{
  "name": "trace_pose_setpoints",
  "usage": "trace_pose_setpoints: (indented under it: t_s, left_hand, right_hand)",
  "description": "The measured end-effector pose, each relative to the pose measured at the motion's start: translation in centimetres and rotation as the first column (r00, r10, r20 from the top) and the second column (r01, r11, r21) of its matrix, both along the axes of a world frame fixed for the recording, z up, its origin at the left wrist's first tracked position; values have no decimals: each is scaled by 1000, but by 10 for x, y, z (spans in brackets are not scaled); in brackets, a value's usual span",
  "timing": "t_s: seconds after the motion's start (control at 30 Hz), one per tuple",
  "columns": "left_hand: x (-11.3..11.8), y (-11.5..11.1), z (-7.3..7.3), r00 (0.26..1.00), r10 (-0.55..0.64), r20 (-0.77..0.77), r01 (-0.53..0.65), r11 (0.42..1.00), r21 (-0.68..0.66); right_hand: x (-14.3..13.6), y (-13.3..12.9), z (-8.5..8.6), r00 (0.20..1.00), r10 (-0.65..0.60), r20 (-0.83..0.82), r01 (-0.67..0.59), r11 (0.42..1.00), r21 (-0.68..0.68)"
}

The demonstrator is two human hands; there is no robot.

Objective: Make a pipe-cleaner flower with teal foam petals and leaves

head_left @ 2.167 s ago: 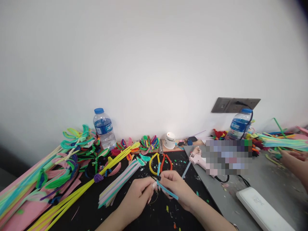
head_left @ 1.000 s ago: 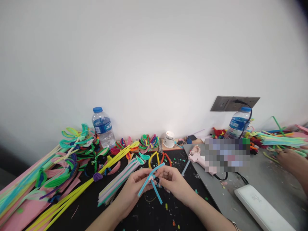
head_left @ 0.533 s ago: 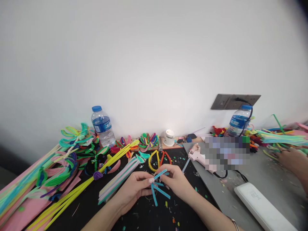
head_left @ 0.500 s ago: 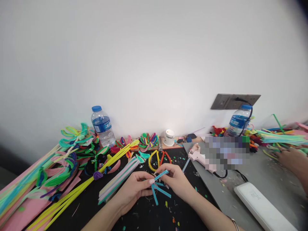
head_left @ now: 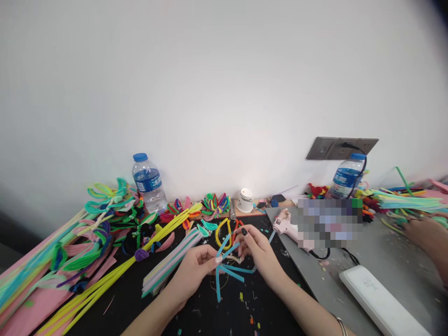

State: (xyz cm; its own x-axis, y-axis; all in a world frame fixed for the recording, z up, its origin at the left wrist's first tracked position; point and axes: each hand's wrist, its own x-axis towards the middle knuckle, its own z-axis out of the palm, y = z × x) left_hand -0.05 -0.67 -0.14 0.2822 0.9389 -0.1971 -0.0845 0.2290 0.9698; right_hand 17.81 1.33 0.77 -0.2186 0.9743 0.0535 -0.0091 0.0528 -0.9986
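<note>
Several short blue pipe cleaners fan out from one crossing point, like a star. My left hand pinches them at that crossing between thumb and fingers. Close by on the right, my right hand has its fingers curled together beside the tip of one blue strip. A dark spot shows on one of its fingers. A pale thin strand runs between the blue strips and the right fingertips; what those fingers grip is partly hidden. Beyond the hands lie yellow-handled pliers, with orange-red handles next to them.
A pink glue gun lies right on a grey board, near a white power bank-like box. Pipe cleaner bundles and a water bottle stand left. A white cup is behind. Another person's hand works far right.
The blue strips have turned in my left hand and spread wider, with one now pointing up. My right hand has shifted slightly up and away from the crossing, its fingers more curled.
</note>
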Motion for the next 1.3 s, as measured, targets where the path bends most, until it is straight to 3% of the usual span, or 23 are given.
trace_pose_setpoints:
  t_s: [0.1,0.2,0.3,0.43,0.57,0.67,0.83,1.07,1.3]
  left_hand:
    - [-1,2,1,991,117,64,-118,993,8]
    - [-1,2,1,971,214,109,-216,976,10]
    - [-1,1,0,954,274,118,-279,960,26]
    - [0,1,-1,949,286,133,-290,957,12]
    - [0,2,-2,948,286,140,-286,958,-21]
    - [0,4,-3,954,268,136,-264,964,-41]
    - [-2,5,-6,974,199,113,-193,980,-56]
    - [-4,6,-6,994,107,26,-108,994,14]
    - [-3,5,-3,998,50,-38,-48,997,61]
  right_hand:
    - [3,-5,1,961,-144,237,78,960,269]
    - [0,-15,3,856,-213,471,-103,823,559]
    - [-7,-23,1,730,-199,654,-316,750,581]
    - [-13,-26,-5,613,-163,773,-387,791,474]
    - [-11,-25,-5,671,-135,729,-345,814,467]
    - [-8,-23,-4,744,-176,645,-237,833,501]
    - [-5,-16,-4,793,-247,557,-76,867,492]
    - [0,-10,-1,788,-242,567,-95,861,500]
    - [1,-5,-1,826,-191,531,-52,911,410]
